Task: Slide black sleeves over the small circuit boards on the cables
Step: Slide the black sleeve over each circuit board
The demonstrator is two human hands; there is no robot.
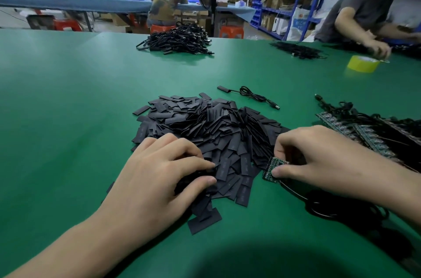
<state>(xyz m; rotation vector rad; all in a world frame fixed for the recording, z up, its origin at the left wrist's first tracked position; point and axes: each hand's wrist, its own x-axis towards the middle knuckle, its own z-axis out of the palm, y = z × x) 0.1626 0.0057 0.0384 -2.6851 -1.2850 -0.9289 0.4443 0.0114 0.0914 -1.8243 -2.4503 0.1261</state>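
A big heap of flat black sleeves (205,132) lies on the green table (68,107) in front of me. My left hand (164,170) rests on the heap's near left side, fingers curled and pinching sleeves at its fingertips. My right hand (314,159) pinches a small green circuit board (272,168) between thumb and fingers at the heap's right edge. The board's black cable (323,207) trails under my right wrist. More bare boards on cables (369,136) are stacked to the right.
One sleeved cable (248,95) lies alone behind the heap. A pile of cables (177,41) sits at the far edge. A yellow tape roll (363,63) and another person's hands (378,47) are at the far right, beside more cables (298,50).
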